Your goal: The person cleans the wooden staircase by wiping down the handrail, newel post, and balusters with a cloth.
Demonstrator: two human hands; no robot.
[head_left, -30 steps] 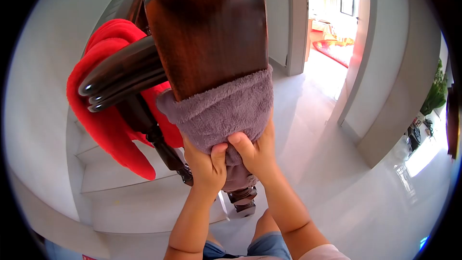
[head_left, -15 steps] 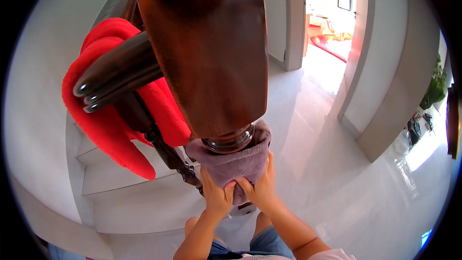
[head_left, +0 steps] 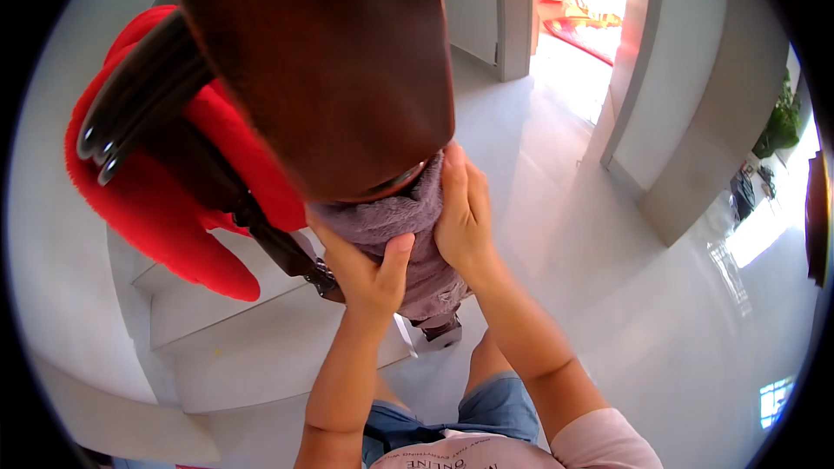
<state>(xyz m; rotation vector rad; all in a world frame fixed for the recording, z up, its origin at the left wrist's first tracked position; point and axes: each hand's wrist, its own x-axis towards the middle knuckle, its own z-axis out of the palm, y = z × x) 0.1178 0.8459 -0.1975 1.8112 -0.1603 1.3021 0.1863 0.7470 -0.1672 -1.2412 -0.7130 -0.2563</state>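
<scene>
A grayish-purple towel (head_left: 422, 271) is wrapped around the neck of a dark, glossy wooden newel post (head_left: 326, 69), just beneath its big block top. My left hand (head_left: 363, 274) grips the cloth from the left, thumb pointing up across its front; the other fingers are partly hidden behind it. Curled around the right side, my right hand (head_left: 465, 221) presses the towel, with fingertips close under the lower edge of the block. Below the towel, the dark lower part of the post (head_left: 439, 330) shows.
A red plush cloth (head_left: 156, 230) hangs over the dark handrail (head_left: 143, 78) at left. Pale stair steps (head_left: 252, 356) lie beneath it. On the right are glossy floor tiles (head_left: 556, 295), a bright doorway, and a green plant (head_left: 779, 126).
Both hands have moved up and apart around the towel, from thumbs nearly meeting at its front to opposite sides. The view has shifted, bringing the block top nearer.
</scene>
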